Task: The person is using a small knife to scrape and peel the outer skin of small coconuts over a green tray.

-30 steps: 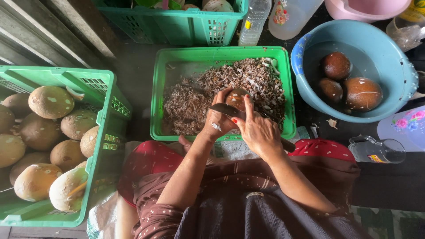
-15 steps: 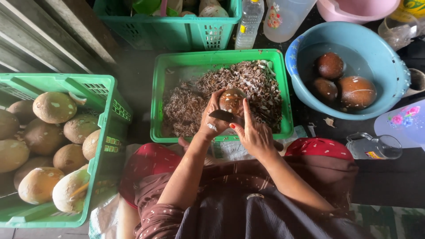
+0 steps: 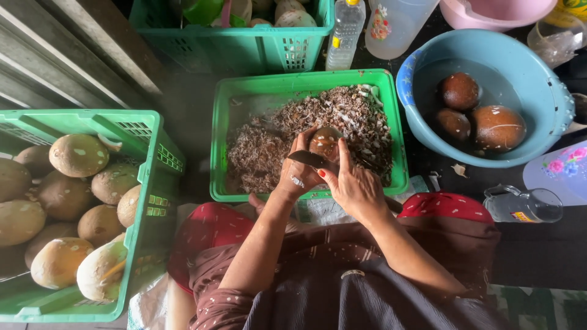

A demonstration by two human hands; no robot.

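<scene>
A person seated above a green plastic tray (image 3: 244, 104) heaped with dry, fibrous brown shavings (image 3: 342, 122) works on a dark, rounded coconut (image 3: 325, 144). The left hand (image 3: 298, 174) is wrapped around the coconut, holding it over the tray, while the right hand (image 3: 354, 189) is closed around a knife (image 3: 309, 159) whose curved metal blade lies against the shell. To the right, a smooth blue plastic basin (image 3: 550, 116) of water holds three glossy brown peeled coconuts (image 3: 498, 127). On the left, a green lattice crate (image 3: 150, 183) is stacked with pale, rough-skinned husked coconuts (image 3: 78, 155). Behind the tray stand a second green crate (image 3: 244, 43), a clear plastic bottle (image 3: 345, 30) with a yellow label, and a translucent jug (image 3: 394, 24) bearing a small floral motif.
</scene>
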